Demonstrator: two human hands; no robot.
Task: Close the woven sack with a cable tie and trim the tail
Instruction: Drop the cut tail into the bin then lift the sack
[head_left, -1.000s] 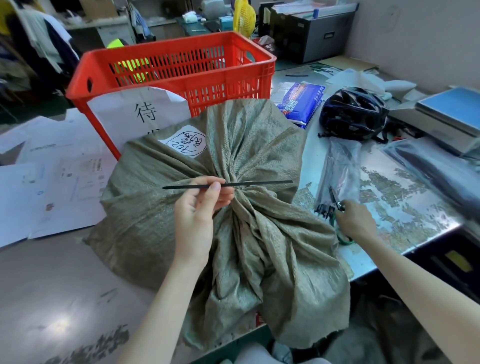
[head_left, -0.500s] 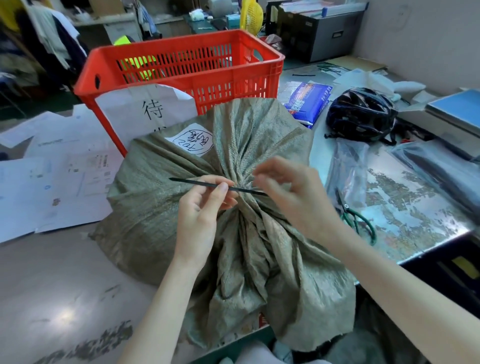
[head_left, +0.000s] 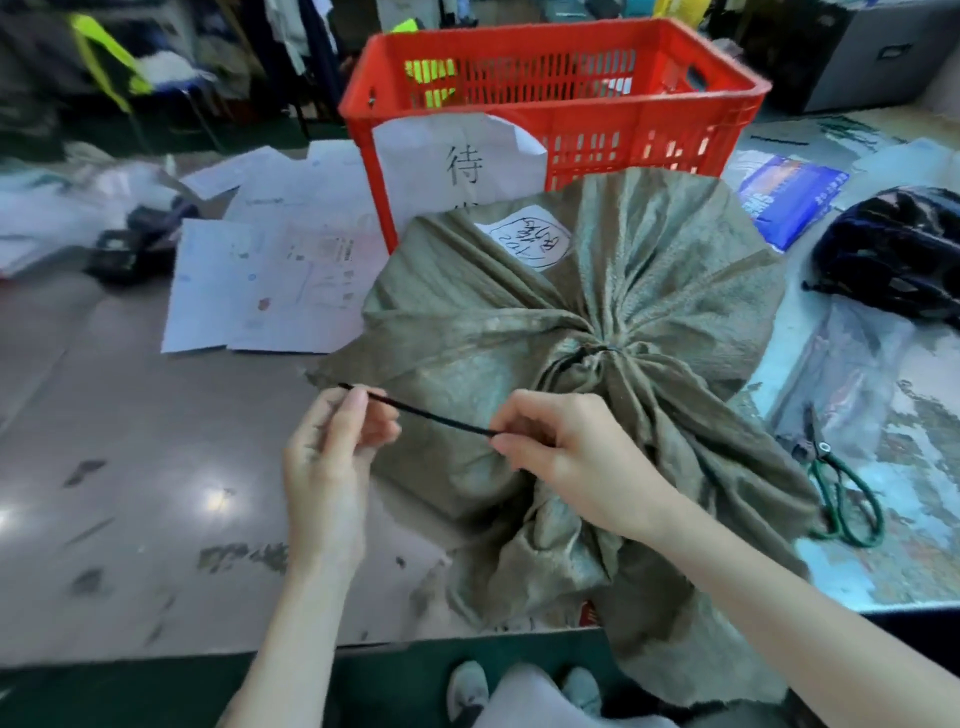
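head view: now pulled well left of the gathered neck of the woven sack on the table, cable tie pinched taut between left hand and right hand, scissors idle, so probably cinching, trimming yet to come

The woven sack is drab olive-green with a white label scrawled in black. The cable tie is black. Behind stands a bright red slatted crate; the scissors have green handles.
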